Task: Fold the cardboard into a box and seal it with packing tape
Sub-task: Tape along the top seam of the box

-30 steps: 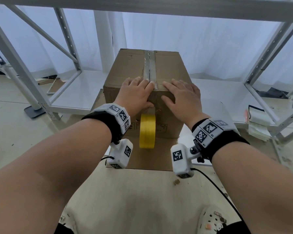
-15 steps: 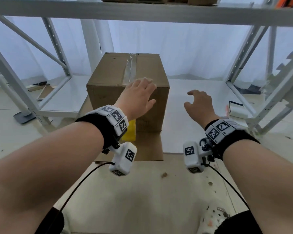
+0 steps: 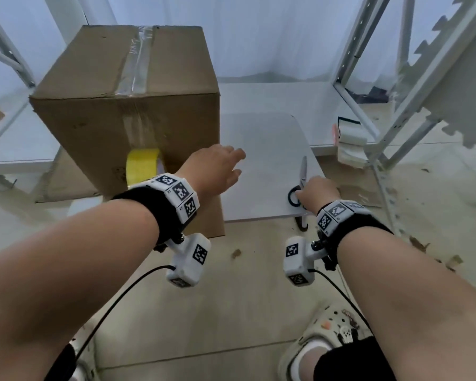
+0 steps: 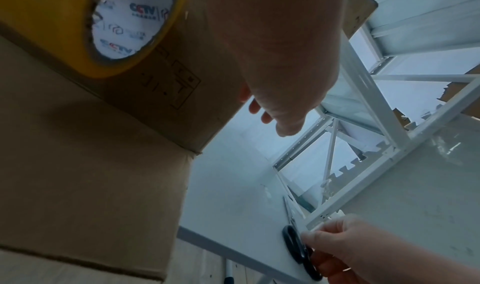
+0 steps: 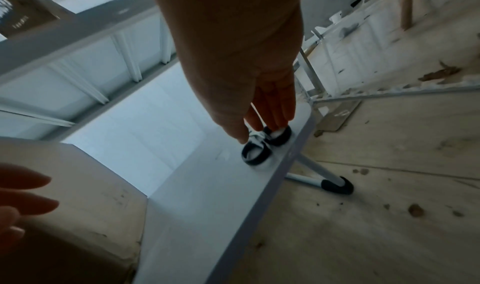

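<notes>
Change: since 0.5 s ago your right hand (image 3: 318,192) has dropped to the scissors, and your left hand (image 3: 215,169) has come off the box top.
Tape roll: the yellow tape roll (image 3: 143,166) hangs against the front face of the box, on a strip that runs up over the top seam, uncut.
Box: the cardboard box (image 3: 116,78) stands folded and shut on the left part of the small white table (image 3: 261,149).
Left hand: spread and holding nothing, it hovers just beside the box's right front corner.
Scissors: the black-handled scissors (image 3: 298,185) lie flat near the table's front right edge, blades pointing away from you.
Right hand: your fingertips (image 5: 270,122) touch the handle loops; the wrist view shows them straight, not yet curled through.
Step in hand: you pick up the scissors to cut the strip, as I read it.
How to do it well: slide thumb and 1 finger fully into the loops before lifting, and steady the roll with your left hand so the strip stays taut for 1 clean cut close to the cardboard.
</notes>
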{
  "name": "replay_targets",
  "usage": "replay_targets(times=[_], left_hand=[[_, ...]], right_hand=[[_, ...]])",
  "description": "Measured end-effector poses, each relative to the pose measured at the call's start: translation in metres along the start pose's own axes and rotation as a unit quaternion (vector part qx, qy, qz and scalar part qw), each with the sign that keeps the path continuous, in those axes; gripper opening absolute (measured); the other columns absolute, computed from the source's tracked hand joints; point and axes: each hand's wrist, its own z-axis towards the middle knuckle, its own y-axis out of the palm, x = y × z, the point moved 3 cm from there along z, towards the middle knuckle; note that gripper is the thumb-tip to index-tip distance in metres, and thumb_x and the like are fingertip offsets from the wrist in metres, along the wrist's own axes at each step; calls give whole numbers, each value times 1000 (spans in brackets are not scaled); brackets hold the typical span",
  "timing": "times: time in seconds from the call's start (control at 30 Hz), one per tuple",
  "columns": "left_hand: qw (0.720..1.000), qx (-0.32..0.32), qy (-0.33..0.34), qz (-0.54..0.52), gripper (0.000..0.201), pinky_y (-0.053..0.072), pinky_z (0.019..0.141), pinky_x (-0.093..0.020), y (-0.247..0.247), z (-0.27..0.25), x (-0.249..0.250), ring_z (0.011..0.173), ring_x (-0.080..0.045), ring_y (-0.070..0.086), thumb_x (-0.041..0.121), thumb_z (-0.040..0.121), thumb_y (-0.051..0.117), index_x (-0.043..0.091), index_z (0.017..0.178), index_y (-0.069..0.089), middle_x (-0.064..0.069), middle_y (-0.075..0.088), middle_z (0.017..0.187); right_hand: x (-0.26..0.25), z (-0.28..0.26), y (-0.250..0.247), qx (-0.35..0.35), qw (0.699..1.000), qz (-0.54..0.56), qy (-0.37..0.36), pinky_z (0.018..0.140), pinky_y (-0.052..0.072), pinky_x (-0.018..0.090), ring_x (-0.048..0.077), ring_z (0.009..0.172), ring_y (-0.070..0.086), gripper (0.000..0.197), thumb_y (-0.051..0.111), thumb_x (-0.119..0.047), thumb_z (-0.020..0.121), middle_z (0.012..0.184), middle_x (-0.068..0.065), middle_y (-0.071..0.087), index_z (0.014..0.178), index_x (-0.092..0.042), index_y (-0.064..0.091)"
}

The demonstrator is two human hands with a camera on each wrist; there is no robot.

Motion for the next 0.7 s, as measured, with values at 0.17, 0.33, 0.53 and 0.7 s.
replay_targets(times=[0.17, 0.33, 0.53, 0.7], left_hand=[[1000, -1, -17, -7, 35, 47, 78, -33, 11, 5, -14, 104, -22, 57, 32, 98, 41, 18, 130, 48, -3, 58, 122], [1000, -2, -14, -10, 34, 51, 80, -37, 10, 8, -14, 102, -22, 57, 32, 99, 40, 17, 128, 50, -3, 58, 120], [1000, 12, -6, -1, 33, 49, 77, -36, -7, -5, -12, 104, -22, 54, 30, 99, 40, 16, 126, 51, -4, 57, 118], [996, 82, -18, -8, 29, 49, 79, -39, -41, -38, -17, 98, -22, 54, 29, 97, 41, 14, 118, 56, -4, 61, 108]], right_hand=[[-18, 11, 21, -7, 998, 52, 33, 72, 43, 33, 32, 99, 60, 41, 51, -18, 93, 111, 16, 62, 127, 2, 45], [-39, 9, 25, -19, 999, 48, 15, 77, 41, 34, 34, 110, 56, 40, 57, -20, 91, 120, 18, 56, 122, 0, 39], [-54, -5, 5, 18, 983, 182, 21, 79, 45, 32, 32, 104, 59, 40, 59, -21, 87, 113, 14, 60, 120, -3, 45], [-74, -37, -16, 109, 907, 403, -54, 92, 49, 45, 29, 103, 58, 37, 57, -9, 86, 113, 11, 61, 122, -11, 50]])
